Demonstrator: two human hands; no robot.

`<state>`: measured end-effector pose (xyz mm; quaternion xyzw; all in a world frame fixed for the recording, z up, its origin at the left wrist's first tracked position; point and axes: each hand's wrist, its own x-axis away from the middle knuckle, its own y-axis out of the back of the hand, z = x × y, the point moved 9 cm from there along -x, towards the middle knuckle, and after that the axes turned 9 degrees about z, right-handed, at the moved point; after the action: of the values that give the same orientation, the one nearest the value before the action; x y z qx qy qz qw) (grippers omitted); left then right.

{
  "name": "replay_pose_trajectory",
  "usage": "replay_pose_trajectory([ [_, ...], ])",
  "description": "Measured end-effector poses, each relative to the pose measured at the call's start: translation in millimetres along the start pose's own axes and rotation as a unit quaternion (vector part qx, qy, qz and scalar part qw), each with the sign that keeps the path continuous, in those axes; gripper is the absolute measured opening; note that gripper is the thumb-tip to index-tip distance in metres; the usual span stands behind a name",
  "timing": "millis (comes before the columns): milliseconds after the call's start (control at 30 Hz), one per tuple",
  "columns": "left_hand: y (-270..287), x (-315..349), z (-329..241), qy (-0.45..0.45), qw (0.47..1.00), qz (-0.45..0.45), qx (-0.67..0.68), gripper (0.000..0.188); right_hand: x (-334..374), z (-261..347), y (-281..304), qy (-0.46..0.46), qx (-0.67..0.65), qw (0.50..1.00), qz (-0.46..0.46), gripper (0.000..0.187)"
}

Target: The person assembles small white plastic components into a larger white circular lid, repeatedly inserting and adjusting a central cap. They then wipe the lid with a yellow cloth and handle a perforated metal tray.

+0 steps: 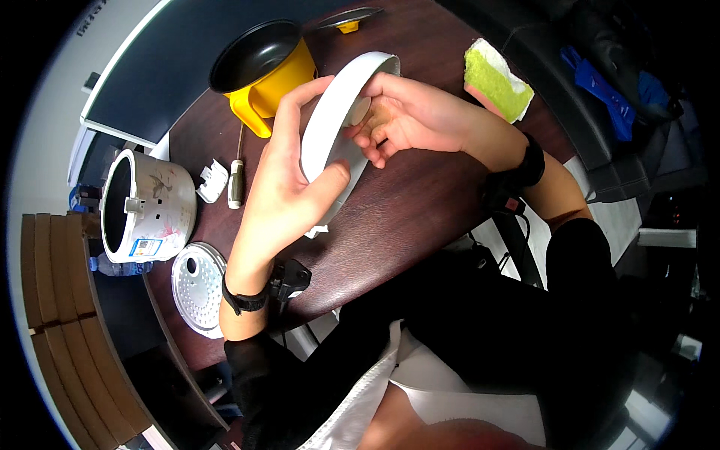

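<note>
A white round appliance lid (330,127), curved like a shallow ring-shaped shell, is tilted on edge above the table. My left hand (289,187) grips its left side, with the thumb on the near face and the fingers round the outer wall. At its hollow side, my right hand (409,116) has its fingers bent in around a small pale round piece (361,111). Whether that piece is loose or fixed to the lid I cannot tell. Left of my left forearm lie a screwdriver (235,184) with a grey handle and a small white plastic part (213,182).
A white rice cooker body (161,202) stands at the left, a perforated round plate (199,292) beside it. Farther back are a yellow pot (289,75) with black inside and a dark lid (349,19). A green-and-white cloth (496,82) lies at the right of the brown table (420,214).
</note>
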<state>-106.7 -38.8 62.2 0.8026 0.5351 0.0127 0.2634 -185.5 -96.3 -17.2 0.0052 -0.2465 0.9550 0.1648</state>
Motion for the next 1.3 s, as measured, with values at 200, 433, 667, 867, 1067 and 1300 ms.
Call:
replay_pose_trajectory([
  [200, 1.9, 0.8, 3.9, 0.016, 1.000, 0.000, -0.019, 0.068, -2.3, -1.0, 3.4, 0.012, 0.022, 1.000, 0.010, 0.050],
  [433, 3.2, 2.5, 5.0, 0.032, 0.999, -0.014, -0.007, 0.067, 7.9, 3.4, 10.8, -0.017, 0.124, 0.990, -0.066, 0.056],
  [667, 2.6, 2.4, 6.1, 0.027, 0.999, -0.020, 0.002, 0.068, 5.7, 5.5, 6.2, 0.035, 0.099, 0.992, -0.068, 0.057],
  [867, 1.2, 1.4, 5.6, 0.022, 1.000, -0.009, -0.001, 0.068, 7.4, 4.6, 6.8, 0.043, 0.093, 0.992, -0.079, 0.056],
  [1067, -0.5, 0.3, 4.9, 0.022, 1.000, -0.008, 0.018, 0.068, 10.0, 7.5, 2.7, 0.061, 0.090, 0.990, -0.086, 0.052],
  [1300, -2.8, -2.3, 2.1, 0.009, 1.000, -0.005, 0.006, 0.072, 10.4, 9.2, 4.6, 0.079, 0.086, 0.990, -0.077, 0.047],
])
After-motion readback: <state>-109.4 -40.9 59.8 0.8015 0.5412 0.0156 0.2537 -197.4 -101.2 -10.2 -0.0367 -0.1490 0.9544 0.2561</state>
